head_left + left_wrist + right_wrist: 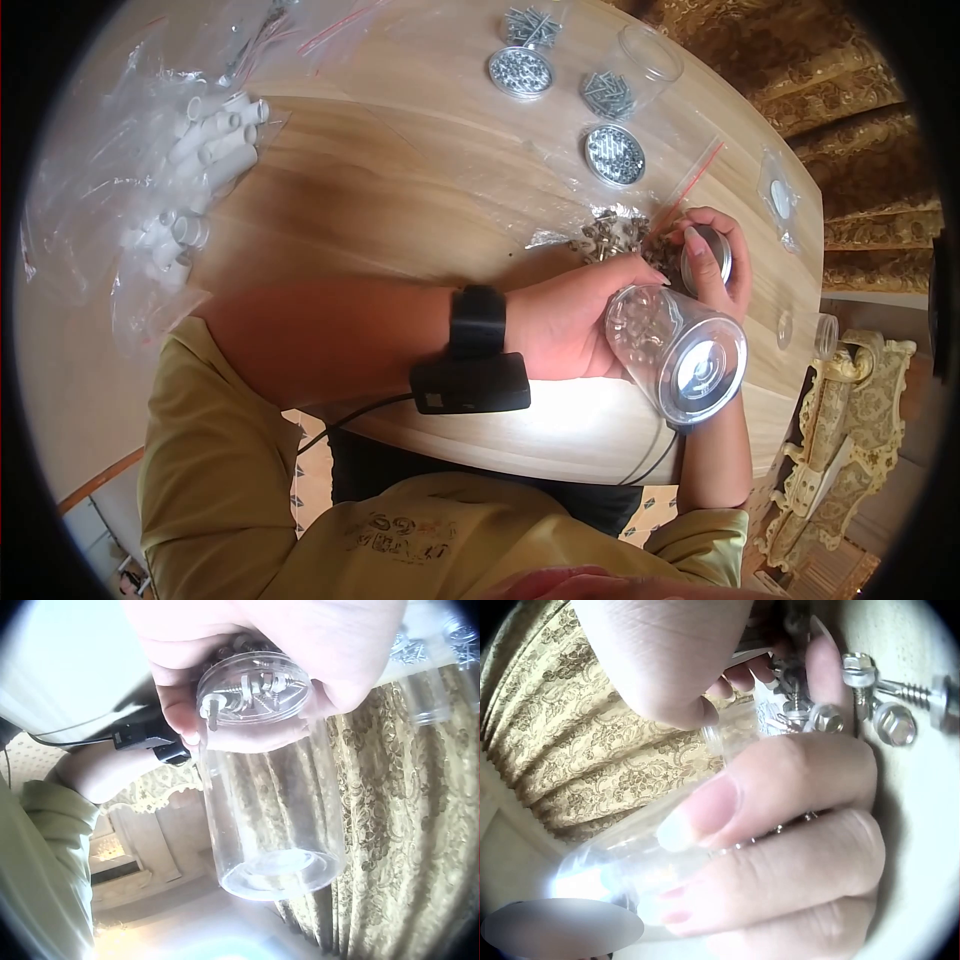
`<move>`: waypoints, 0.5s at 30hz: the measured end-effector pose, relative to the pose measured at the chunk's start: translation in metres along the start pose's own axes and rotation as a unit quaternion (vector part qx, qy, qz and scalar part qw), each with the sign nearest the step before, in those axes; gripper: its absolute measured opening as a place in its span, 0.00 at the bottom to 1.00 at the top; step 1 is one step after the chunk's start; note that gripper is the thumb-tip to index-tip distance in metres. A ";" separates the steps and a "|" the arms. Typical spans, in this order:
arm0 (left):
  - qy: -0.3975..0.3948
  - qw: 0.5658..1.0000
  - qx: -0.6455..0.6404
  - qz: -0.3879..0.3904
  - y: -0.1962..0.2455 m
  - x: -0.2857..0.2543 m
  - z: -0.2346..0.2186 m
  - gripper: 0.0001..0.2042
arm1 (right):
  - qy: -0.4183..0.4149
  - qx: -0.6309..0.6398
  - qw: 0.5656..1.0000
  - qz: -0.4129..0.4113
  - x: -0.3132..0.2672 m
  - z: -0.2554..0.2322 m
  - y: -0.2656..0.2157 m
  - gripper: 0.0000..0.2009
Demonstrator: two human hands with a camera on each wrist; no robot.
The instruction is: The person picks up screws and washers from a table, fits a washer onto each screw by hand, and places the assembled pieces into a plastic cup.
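My left hand (pixel 565 325) grips a clear plastic jar (pixel 680 345) lying on its side at the table's right front, its base toward me. Several hex-head screws (pixel 255 686) lie inside it, at the end near my palm; the rest of the jar (pixel 270 817) is bare. Just behind it, my right hand (pixel 718 262) curls its fingers round a round metal lid (pixel 706 260). A heap of loose screws (pixel 610 235) lies on the table beside both hands. In the right wrist view, my right fingers (pixel 780 825) lie against the jar (pixel 630 855), with screws (pixel 885 712) close by.
Plastic bags of white tubes (pixel 200 140) lie at the far left. Two open tins of small hardware (pixel 520 72) (pixel 613 155), another clear jar with screws (pixel 625 75) and a screw pile (pixel 530 25) sit at the back. A small jar (pixel 825 335) stands by the wooden table's right edge (pixel 800 300).
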State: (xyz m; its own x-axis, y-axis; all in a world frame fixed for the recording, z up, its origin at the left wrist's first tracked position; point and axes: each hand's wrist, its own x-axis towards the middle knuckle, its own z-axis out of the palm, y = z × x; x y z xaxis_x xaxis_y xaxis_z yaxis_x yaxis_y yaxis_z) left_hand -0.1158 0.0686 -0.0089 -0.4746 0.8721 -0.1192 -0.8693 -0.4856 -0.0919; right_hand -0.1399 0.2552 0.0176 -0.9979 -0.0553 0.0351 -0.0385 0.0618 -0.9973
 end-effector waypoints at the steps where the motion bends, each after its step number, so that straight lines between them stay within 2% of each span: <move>1: 0.004 1.000 -0.001 0.003 0.000 0.000 0.000 0.18 | 0.004 -0.004 1.000 0.000 0.000 0.001 -0.001 0.13; 12: -0.011 1.000 0.017 -0.006 0.001 -0.001 0.001 0.20 | 0.015 0.008 1.000 0.004 -0.002 0.003 -0.003 0.11; 15: -0.005 1.000 0.023 -0.007 0.001 -0.002 0.002 0.20 | 0.021 -0.012 1.000 0.015 -0.002 0.002 -0.003 0.14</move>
State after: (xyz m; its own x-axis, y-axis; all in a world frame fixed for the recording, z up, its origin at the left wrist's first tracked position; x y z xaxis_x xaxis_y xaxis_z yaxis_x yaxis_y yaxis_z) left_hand -0.1162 0.0664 -0.0065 -0.4641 0.8793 -0.1074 -0.8810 -0.4708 -0.0472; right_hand -0.1379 0.2530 0.0203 -0.9999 -0.0121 0.0083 -0.0093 0.0868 -0.9962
